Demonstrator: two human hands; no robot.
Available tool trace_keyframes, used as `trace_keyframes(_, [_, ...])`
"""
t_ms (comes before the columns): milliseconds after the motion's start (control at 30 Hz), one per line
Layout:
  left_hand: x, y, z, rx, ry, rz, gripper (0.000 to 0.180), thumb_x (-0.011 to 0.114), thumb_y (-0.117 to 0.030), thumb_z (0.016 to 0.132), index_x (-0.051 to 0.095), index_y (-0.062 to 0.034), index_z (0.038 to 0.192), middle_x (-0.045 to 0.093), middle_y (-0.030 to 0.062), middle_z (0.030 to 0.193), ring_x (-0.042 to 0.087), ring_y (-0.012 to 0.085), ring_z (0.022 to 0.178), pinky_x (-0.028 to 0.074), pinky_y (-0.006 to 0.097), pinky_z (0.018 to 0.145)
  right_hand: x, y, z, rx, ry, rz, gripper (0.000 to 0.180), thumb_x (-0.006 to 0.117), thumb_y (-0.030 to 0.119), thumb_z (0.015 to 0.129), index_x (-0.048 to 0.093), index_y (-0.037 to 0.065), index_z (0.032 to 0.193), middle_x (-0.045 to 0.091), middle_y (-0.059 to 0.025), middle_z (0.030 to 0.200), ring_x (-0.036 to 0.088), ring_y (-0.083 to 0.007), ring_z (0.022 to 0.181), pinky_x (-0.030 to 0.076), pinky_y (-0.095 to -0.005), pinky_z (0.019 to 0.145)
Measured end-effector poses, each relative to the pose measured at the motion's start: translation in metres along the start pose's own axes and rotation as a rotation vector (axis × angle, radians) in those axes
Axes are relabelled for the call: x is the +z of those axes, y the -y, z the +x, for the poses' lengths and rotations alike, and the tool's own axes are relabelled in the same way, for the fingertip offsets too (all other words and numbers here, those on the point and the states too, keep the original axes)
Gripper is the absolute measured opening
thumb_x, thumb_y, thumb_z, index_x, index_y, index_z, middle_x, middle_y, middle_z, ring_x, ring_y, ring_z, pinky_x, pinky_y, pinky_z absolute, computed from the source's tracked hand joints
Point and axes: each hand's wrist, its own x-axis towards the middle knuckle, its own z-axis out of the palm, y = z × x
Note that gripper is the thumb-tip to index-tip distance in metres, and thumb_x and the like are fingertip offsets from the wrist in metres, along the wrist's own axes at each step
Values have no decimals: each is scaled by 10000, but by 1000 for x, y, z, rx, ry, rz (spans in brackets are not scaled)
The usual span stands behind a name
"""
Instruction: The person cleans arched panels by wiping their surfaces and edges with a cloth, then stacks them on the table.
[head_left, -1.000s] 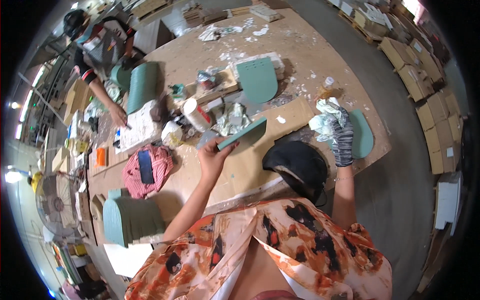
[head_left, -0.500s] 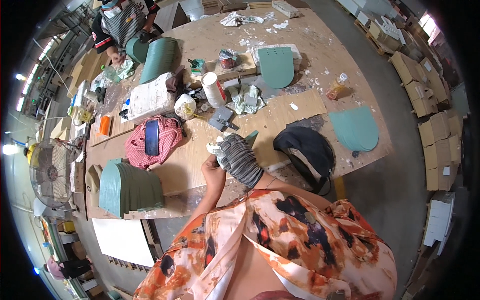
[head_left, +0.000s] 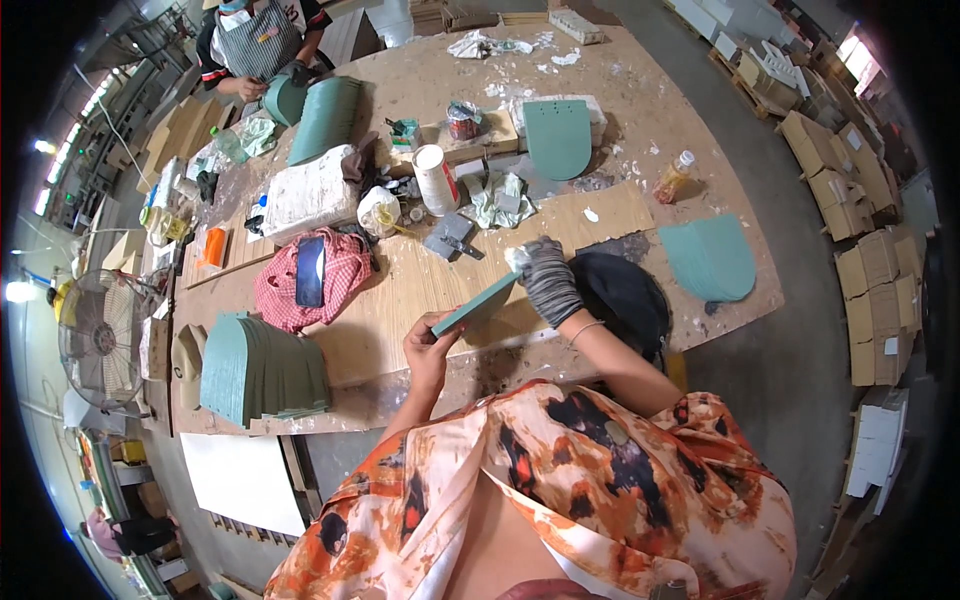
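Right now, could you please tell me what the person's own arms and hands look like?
The left hand is bare. The right hand wears a grey knitted work glove, with a thin bangle at the wrist. Both forearms are uncovered below the short sleeves of an orange, white and black patterned top.

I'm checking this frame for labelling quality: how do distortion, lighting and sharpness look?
Head view: strong fisheye, the table edge bows and black corners ring the picture; bright lamps flare at the left rim; light is even, shadows soft; the green tile held by the bare left hand and gloved right hand is fairly sharp.
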Motion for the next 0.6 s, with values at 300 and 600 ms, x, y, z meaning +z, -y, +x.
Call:
trace_keyframes(300, [-18, -19, 4, -33, 41, 64, 166, 620, 131, 762, 584, 38, 895, 642, 140, 997, 620, 166, 888, 513, 286, 836, 10, 28, -9, 615, -48, 1667, 171, 539, 121, 890, 532, 43, 1042, 556, -114, 1043, 548, -178, 896, 475, -299, 764])
trace_keyframes(600, [-40, -30, -1, -42, 210, 278, 202, 552, 173, 778, 510, 37, 921, 636, 117, 970, 623, 160, 902, 510, 278, 821, -6, 89, 5, 406, 95, 955, 190, 556, 123, 873, 548, 7, 1023, 541, -155, 897, 563, -246, 884, 445, -340, 812])
